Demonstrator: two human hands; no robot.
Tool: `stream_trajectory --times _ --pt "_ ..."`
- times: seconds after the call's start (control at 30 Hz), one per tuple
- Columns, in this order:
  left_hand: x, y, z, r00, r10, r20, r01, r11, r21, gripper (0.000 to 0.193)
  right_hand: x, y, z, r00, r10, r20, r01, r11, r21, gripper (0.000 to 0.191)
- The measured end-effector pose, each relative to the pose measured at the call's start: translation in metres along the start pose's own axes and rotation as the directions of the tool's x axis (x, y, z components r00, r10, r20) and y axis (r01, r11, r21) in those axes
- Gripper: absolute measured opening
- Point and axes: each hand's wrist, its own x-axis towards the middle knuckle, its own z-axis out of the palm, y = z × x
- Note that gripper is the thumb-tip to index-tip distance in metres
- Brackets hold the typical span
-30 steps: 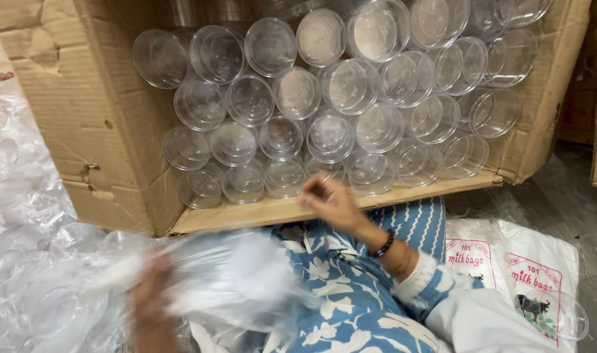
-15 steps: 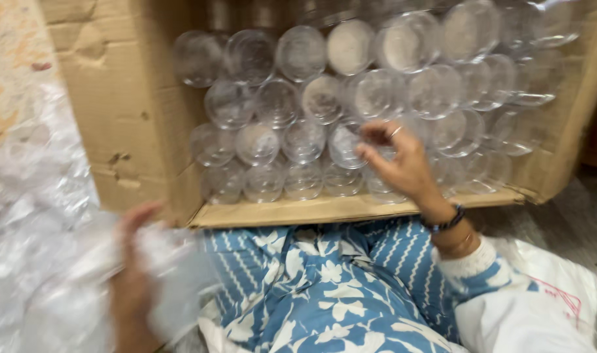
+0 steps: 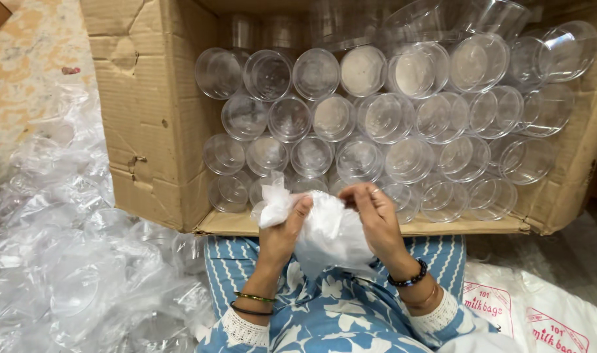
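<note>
Head camera, looking down: both hands raised side by side in front of an open cardboard box (image 3: 148, 131) lying on its side. Left hand (image 3: 282, 232) turned palm inward, wrist bent up, fingers (image 3: 299, 210) clenched around a crumpled white plastic bag (image 3: 328, 232), a twisted tuft of the bag poking out above the thumb. Right hand (image 3: 377, 219) opposite, back of the hand to the camera, fingers curled and pinching the bag's upper right edge, a ring on one finger. Bag held between the two hands, just above the box's lower flap and over the lap, its loose end hanging down onto blue-and-white patterned fabric (image 3: 324, 314). Thin bangles (image 3: 254, 302) on the left wrist, a dark beaded bracelet (image 3: 409, 278) on the right; both forearms angled up from the lower edge of the view, cuffs trimmed in white lace. Behind the hands, rows of clear plastic cups (image 3: 377, 117) stacked horizontally in the box, their round bases facing out. Heap of crinkled clear plastic wrapping (image 3: 56, 248) on the floor to the left. Printed white bags (image 3: 540, 314) lying flat to the right, near the knee.
</note>
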Motion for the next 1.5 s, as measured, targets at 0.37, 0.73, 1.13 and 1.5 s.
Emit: stream_trajectory --times 0.37,0.73,1.13,1.5 --pt "-0.013 0.017 0.004 0.978 0.038 0.204 0.013 0.97 -0.243 0.035 -0.02 -0.011 0.012 0.999 0.01 0.035 -0.003 0.983 -0.185 0.015" --pt "-0.03 -0.026 0.021 0.992 0.032 0.12 -0.04 0.997 0.064 0.031 -0.039 -0.012 0.014 0.957 -0.236 0.167 0.266 0.945 -0.191 0.004" --pt "-0.032 -0.026 0.023 0.979 0.112 0.171 -0.1 0.992 -0.081 0.021 -0.06 0.016 0.005 0.998 0.051 0.025 -0.051 0.999 0.006 0.006" --pt "-0.041 -0.037 0.016 0.931 -0.046 0.361 0.115 0.978 -0.172 0.024 -0.07 0.011 -0.018 0.947 0.32 -0.006 -0.297 0.885 0.358 0.015"
